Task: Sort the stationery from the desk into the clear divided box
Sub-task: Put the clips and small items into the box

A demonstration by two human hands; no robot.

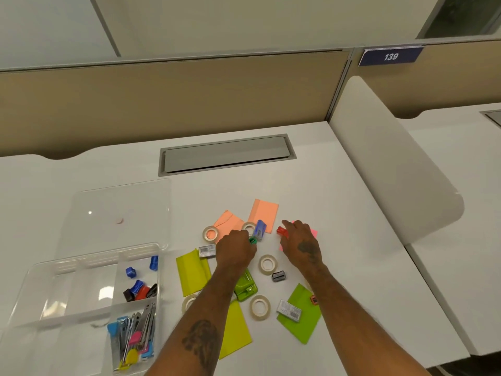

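- Pickup in hand: left hand grip curled on a small green plastic sharpener, frame centre; right hand grip pinching a small red plastic sharpener beside it, on the white counter.
- Next, likely: lift both to the clear divided plastic box, lower left.
- Fingers hide much of both.

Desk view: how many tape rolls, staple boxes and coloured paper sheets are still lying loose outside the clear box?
Tape rolls: 5 in plain view
Staple boxes: 2
Coloured paper sheets: 6
Total: 13
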